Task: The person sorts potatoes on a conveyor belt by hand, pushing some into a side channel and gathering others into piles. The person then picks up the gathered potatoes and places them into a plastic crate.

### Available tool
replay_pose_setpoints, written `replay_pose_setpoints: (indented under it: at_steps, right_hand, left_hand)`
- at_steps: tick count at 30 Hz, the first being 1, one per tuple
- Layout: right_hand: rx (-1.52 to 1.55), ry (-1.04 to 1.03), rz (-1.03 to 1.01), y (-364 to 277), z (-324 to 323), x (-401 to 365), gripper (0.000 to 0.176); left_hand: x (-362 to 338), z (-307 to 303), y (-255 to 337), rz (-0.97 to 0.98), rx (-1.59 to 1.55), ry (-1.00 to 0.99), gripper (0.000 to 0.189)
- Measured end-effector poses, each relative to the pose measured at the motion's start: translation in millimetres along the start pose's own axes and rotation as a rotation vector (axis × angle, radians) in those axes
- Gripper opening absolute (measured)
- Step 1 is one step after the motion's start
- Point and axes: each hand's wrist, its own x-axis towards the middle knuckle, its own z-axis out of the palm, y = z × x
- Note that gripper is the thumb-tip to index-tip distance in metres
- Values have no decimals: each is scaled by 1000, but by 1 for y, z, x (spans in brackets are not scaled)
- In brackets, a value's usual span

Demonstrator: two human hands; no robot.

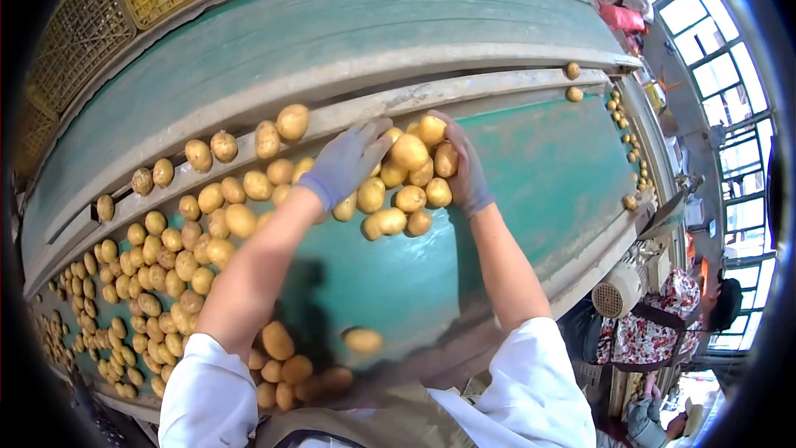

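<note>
Both of my hands wear thin bluish-grey gloves. My left hand [347, 162] lies with fingers stretched out against the left side of a pile of yellow potatoes [410, 152] on the green belt [539, 158]. On the pile's right side, my right hand [466, 168] is cupped with fingers extended, its palm against the potatoes. The pile sits between the two hands, near the belt's far rail. Parts of the fingers on both hands are hidden by potatoes. One single potato [363, 341] rests on the belt closer to my body.
Many more potatoes [176, 284] cover the belt to the left. Several stand along the metal rail [348, 116], with a second green belt [356, 21] beyond it. Yellow crates [79, 33] line the far side. A motor [618, 292] and a person in a floral top [655, 323] are at right.
</note>
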Motion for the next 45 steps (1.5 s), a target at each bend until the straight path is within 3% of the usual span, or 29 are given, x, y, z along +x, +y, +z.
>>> replay_pose_setpoints:
  at_steps: [2, 3, 7, 8, 10, 11, 12, 14, 15, 18, 19, 24, 26, 27, 29, 35, 37, 38, 39, 40, 42, 43, 44, 45]
  right_hand:
    - [-181, -212, -212, 13, 14, -20, 44]
    - [-561, -182, -282, 23, 14, -24, 44]
    - [-285, -164, -85, 41, 78, -61, 57]
    - [-447, -184, -197, 65, 74, -67, 57]
    - [-89, -8, 34, 70, 118, -95, 54]
    - [169, 73, 252, 75, 130, -101, 51]
    - [176, 60, 265, 84, 143, -111, 51]
    - [-178, 39, 136, 103, 169, -131, 42]
    - [-177, 28, 140, 109, 184, -139, 42]
    - [-108, 8, 410, 126, 235, -157, 30]
    - [-429, -54, 138, 150, 242, -157, 28]
    - [-195, -96, 197, 218, 300, -176, 31]
    - [-525, -185, -110, 239, 323, -174, 36]
    - [-531, -186, -109, 250, 337, -174, 36]
    - [-658, -156, -237, 272, 363, -176, 38]
    - [-660, -324, -208, 295, 438, -177, 50]
    - [-469, -1034, 72, 281, 450, -162, 47]
    - [-471, -1029, 67, 261, 441, -152, 47]
    - [-500, -951, -250, 228, 412, -143, 46]
    - [-524, -858, -562, 196, 378, -131, 45]
    - [-931, -643, -723, 143, 281, -78, 27]
    - [-1372, -305, -731, 118, 233, -58, 23]
    - [-1488, -379, -1080, 50, 186, -32, 26]
    - [-1642, -221, -991, 54, 114, -1, 28]
  left_hand:
    - [-6, -3, -6, -81, 80, -101, 48]
    - [-11, -6, -8, -59, 205, -93, 49]
    - [-45, -36, -17, -20, 138, -170, 47]
    - [-58, -47, -20, -38, 149, -164, 47]
    - [-91, -72, -14, 76, 173, -245, 50]
    - [-111, -81, -13, 157, 200, -197, 53]
    - [-129, -93, -11, 139, 207, -192, 53]
    - [-160, -117, -7, -16, 210, -312, 55]
    - [-175, -126, -12, 16, 256, -283, 56]
    - [-212, -158, -8, -22, 353, -253, 48]
    - [-228, -165, -21, 9, 487, -286, 50]
    - [-298, -214, -56, -79, 711, -205, 38]
    - [-320, -241, -66, -180, 664, -190, 29]
    - [-328, -249, -66, -179, 659, -187, 29]
    - [-342, -261, -66, 3, 791, 1, 29]
    - [-427, -340, -115, -258, 1000, -118, 40]
    - [-456, -366, -124, -453, 1128, -121, 41]
    - [-471, -379, -128, -566, 1233, -113, 41]
    - [-503, -398, -167, -629, 1289, -27, 41]
    - [-493, -387, -149, -623, 1282, -28, 41]
    - [-445, -339, -75, -488, 1135, 314, 36]
    - [-427, -302, -53, -433, 900, 271, 37]
    - [-404, -260, -26, -380, 667, 233, 38]
    - [-363, -199, 12, -164, 737, 207, 37]
